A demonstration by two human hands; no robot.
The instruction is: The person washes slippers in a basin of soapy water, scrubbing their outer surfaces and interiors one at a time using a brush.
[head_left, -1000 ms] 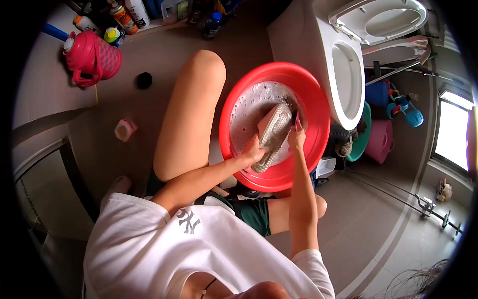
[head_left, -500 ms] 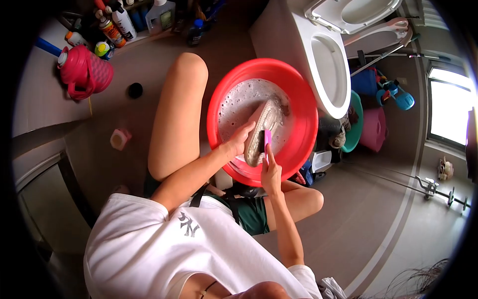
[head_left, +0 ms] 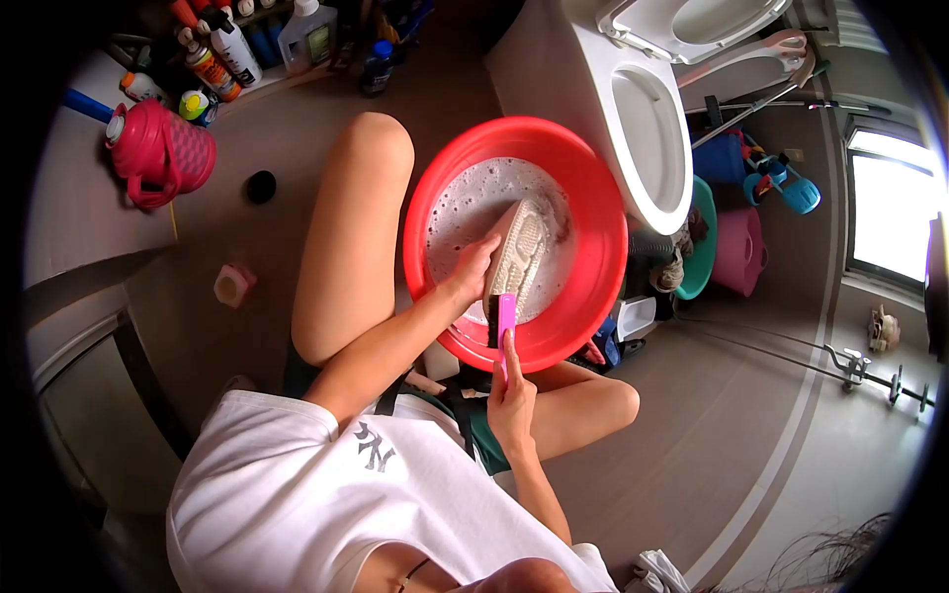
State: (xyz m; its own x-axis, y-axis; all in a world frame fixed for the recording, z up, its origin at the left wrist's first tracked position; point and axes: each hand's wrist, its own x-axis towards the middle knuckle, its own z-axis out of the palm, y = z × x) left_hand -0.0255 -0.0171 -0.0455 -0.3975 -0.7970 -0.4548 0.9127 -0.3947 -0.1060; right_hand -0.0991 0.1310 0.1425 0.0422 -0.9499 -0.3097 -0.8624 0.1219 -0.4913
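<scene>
A pale shoe (head_left: 518, 255) is held sole up over a red basin (head_left: 591, 217) of soapy water (head_left: 465, 208). My left hand (head_left: 475, 269) grips the shoe by its left side, fingers wrapped round it. In my right hand (head_left: 511, 400) is a pink brush (head_left: 506, 321) with dark bristles, its head against the lower end of the shoe, near the basin's front rim. My right index finger lies along the brush handle.
A white toilet (head_left: 647, 148) stands right of the basin. Beyond are a green basin (head_left: 702, 242) and a pink bucket (head_left: 739, 252). At the left are a red thermos (head_left: 163, 148), a pink container (head_left: 233, 285) and bottles (head_left: 232, 49) on a shelf.
My right hand and the brush have moved down and left, from beside the shoe to its lower end. The sole has turned more upward. The view has shifted slightly.
</scene>
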